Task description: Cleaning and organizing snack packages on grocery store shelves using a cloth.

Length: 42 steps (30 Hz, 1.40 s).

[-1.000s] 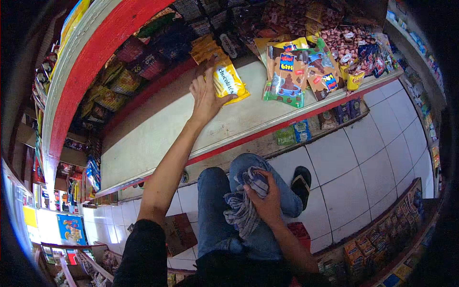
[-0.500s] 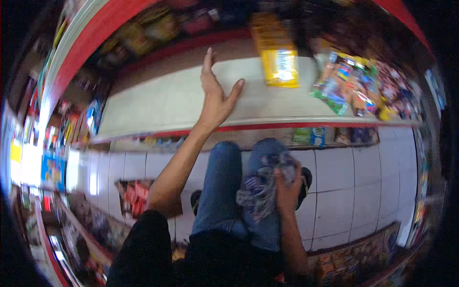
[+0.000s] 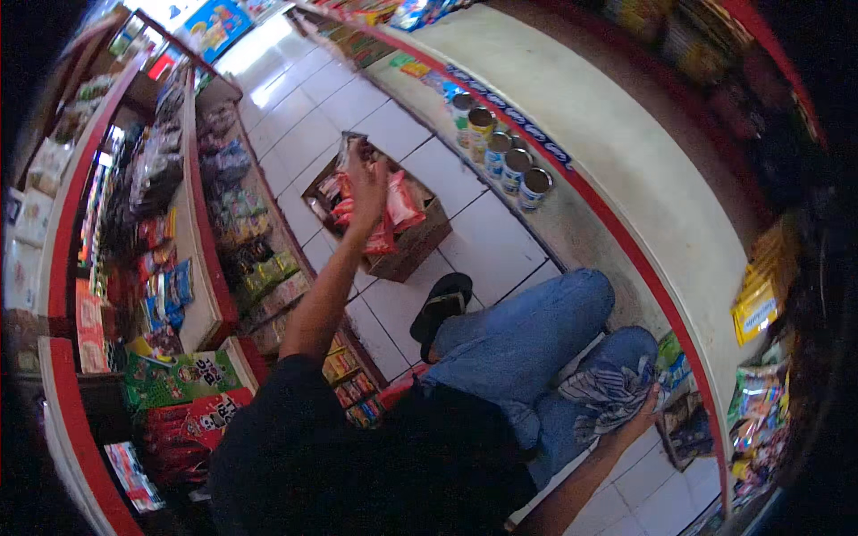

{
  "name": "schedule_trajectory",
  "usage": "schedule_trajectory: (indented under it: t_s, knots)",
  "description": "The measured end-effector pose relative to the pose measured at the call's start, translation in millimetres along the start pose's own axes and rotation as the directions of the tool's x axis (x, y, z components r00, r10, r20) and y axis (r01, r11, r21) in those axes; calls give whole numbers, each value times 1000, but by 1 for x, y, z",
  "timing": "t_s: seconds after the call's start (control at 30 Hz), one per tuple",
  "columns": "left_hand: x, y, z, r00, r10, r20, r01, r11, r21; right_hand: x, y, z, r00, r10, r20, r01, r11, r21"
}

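Observation:
My left hand (image 3: 366, 192) reaches over a brown cardboard box (image 3: 416, 246) on the floor, its fingers stretched out and apart. Red packets (image 3: 405, 204) fill the box around that hand, and a dark, greyish piece (image 3: 351, 146) shows by the fingertips; whether they touch it is unclear. At my knee, my right hand (image 3: 636, 418) is closed on a crumpled grey-and-white patterned cloth (image 3: 603, 393). The cloth lies against my jeans, and part of the right hand's grip is hidden.
A pale shelf with a red edge (image 3: 617, 219) runs along my right, bearing yellow packets (image 3: 760, 304). Several open cans (image 3: 517, 170) stand in a row beneath it. Racks of packaged snacks (image 3: 170, 295) line the left. White tiles (image 3: 465, 179) cover the floor.
The view has turned left. My left hand has gone from above the pale shelf to the box of red packets. My right hand still holds the cloth at my knee.

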<state>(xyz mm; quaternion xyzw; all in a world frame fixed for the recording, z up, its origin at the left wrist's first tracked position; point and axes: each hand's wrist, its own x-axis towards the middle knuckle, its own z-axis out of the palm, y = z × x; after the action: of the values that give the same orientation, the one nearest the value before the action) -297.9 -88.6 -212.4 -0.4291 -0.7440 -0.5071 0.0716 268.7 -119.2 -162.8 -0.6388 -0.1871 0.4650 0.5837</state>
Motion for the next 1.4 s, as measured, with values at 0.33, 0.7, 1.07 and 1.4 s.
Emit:
schedule_trajectory:
  t_s: [0.33, 0.7, 1.07, 1.4]
  knots:
    - [-45, -122, -77, 965, -208, 163, 178, 968, 178, 1, 0, 12, 979, 85, 184, -96, 994, 50]
    - [1, -132, -57, 843, -188, 504, 47, 959, 280, 32, 0, -28, 962, -105, 251, 140, 982, -126]
    - [-25, -75, -9, 801, -303, 516, -113, 770, 628, 17, -6, -10, 985, -22, 168, 34, 997, -69]
    - [-29, -68, 5, 755, -458, 469, 167, 826, 538, 35, 12, -36, 908, -271, 320, 322, 939, -121]
